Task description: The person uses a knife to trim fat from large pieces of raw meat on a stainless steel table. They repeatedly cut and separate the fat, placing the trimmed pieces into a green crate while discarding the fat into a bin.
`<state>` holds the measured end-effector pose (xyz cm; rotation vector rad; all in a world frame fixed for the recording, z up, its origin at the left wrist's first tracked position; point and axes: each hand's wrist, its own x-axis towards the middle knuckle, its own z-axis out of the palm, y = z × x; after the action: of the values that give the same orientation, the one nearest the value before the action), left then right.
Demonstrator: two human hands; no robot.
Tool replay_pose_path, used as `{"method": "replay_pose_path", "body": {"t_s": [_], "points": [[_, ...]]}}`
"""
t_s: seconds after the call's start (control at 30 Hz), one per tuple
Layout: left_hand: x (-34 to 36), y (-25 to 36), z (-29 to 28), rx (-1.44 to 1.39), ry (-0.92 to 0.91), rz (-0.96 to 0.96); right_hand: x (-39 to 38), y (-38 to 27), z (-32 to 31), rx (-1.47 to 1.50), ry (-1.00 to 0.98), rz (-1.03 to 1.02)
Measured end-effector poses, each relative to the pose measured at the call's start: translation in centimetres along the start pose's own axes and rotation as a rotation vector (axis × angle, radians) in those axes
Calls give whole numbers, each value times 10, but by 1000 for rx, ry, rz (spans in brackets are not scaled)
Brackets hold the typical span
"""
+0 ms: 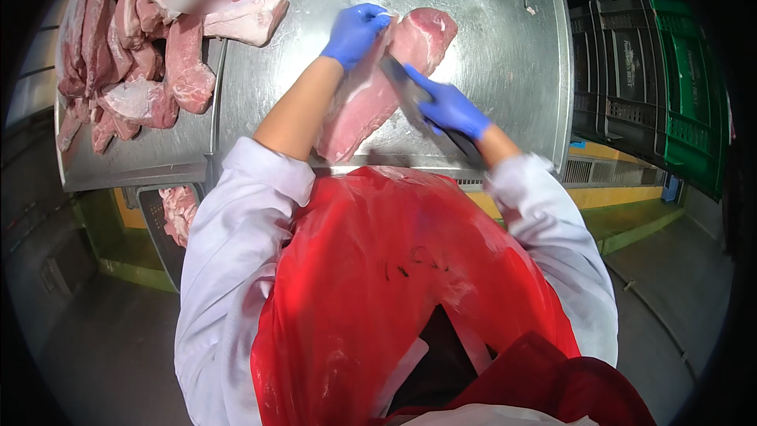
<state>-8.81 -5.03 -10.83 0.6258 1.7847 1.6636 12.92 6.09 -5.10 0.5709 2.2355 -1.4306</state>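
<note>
At the far left, a heap of raw meat cuts (146, 59) covers the metal table (505, 71); the pieces overlap too much for an exact count, though there are well over ten. Near it, just below the table's edge, one grey bin (150, 217) holds more pink meat (178, 211). The left gloved hand (356, 34), its forearm reaching far and slightly right, pinches the far left edge of one long meat slab (364, 110), which lies slantwise at the table's middle. Nearer, the red apron (410, 268) bears a few dark handwritten marks (418, 260). The right gloved hand (453, 109), angled far and left, grasps one knife (406, 87), blurred, its blade at the slab's right side. At the far right stand at least two crates, one black (615, 71) and one green (688, 95), both with small pale printed lettering.
</note>
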Motion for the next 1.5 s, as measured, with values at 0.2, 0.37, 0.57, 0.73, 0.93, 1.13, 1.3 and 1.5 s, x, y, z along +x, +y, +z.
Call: {"method": "replay_pose_path", "body": {"t_s": [0.2,0.37,0.57,0.73,0.93,1.13,1.3,1.5], "points": [[-14,19,-10,-312,22,-104,34,15,31,-175,89,-157],[-36,26,-36,-590,48,-125,-11,9,36,-91,-42,-76],[-59,47,-48,-852,101,-100,18,-4,58,-274,-7,-133],[-85,52,-83,-793,80,52,-22,10,66,-210,-79,-188],[-113,82,-94,-1038,46,31,33,-27,96,-227,-65,-173],[-172,132,-116,-1072,152,178,-14,-13,99,-208,-210,-223],[-195,153,-109,-1039,236,280,26,-61,121,-189,-202,-216],[-250,184,-112,-1014,599,412,-18,-11,107,-369,-372,-395]]}}
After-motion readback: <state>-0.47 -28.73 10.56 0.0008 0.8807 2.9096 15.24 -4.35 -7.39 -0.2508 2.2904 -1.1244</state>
